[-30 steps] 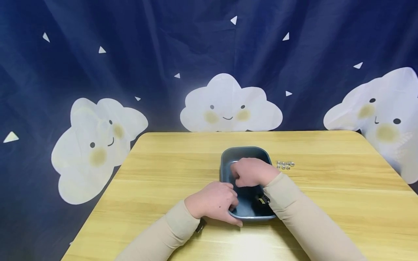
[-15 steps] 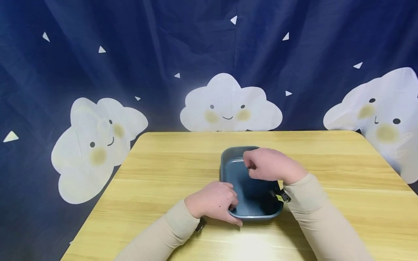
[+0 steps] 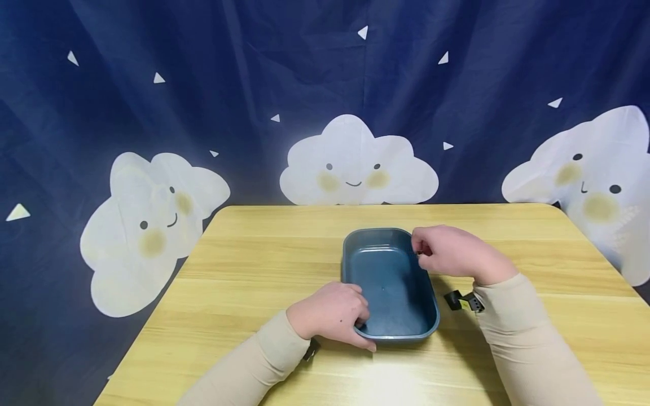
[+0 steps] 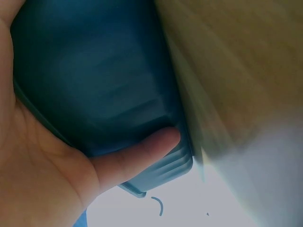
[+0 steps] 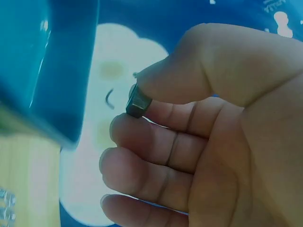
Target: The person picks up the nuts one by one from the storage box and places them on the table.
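Observation:
A dark blue rectangular plastic box (image 3: 384, 282) stands on the table, its inside floor bare. My left hand (image 3: 332, 313) grips the box's near left rim, fingers bent over into it. In the left wrist view the thumb (image 4: 142, 153) lies against the outer wall. Over the box's far right rim is my right hand (image 3: 457, 254), thumb and fingertips pinching a small piece. That piece looks like a dark metal hex nut (image 5: 138, 103) in the right wrist view; its lower part is clear, the rest lies behind the thumb.
Several small shiny pieces (image 5: 6, 208) lie on the table at the lower left of the right wrist view. The wooden table (image 3: 264, 248) ends at a dark blue curtain (image 3: 325, 67) with printed clouds.
My right hand has risen out of the box and moved right to its far right rim, now covering the shiny pieces in the head view. The left hand and box stay put.

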A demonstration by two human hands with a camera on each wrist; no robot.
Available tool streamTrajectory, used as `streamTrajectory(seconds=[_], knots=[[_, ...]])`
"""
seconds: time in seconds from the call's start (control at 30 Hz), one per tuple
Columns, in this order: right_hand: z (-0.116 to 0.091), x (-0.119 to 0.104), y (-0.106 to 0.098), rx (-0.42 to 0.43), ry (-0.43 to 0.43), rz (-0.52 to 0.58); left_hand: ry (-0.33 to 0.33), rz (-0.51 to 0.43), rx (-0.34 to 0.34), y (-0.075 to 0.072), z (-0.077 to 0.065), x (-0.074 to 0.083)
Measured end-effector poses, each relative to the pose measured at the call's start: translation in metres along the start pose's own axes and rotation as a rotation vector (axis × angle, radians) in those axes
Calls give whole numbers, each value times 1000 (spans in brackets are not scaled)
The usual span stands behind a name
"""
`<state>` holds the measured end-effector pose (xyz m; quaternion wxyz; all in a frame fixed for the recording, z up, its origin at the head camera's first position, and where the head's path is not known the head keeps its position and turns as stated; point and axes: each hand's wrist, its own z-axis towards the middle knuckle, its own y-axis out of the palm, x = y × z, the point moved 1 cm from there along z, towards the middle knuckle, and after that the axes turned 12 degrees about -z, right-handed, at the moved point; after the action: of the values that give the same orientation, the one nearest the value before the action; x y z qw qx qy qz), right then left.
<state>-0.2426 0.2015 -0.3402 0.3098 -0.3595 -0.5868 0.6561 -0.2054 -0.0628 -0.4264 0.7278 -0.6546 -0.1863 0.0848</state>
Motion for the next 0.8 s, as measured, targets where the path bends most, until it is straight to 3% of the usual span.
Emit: streamTrajectory(seconds=[0.47, 0.8], knots=[[-18, 50, 18, 13, 127, 20, -14, 16, -13, 2, 0, 1], [-19, 62, 26, 0, 156, 6, -8, 19, -12, 2, 0, 1]])
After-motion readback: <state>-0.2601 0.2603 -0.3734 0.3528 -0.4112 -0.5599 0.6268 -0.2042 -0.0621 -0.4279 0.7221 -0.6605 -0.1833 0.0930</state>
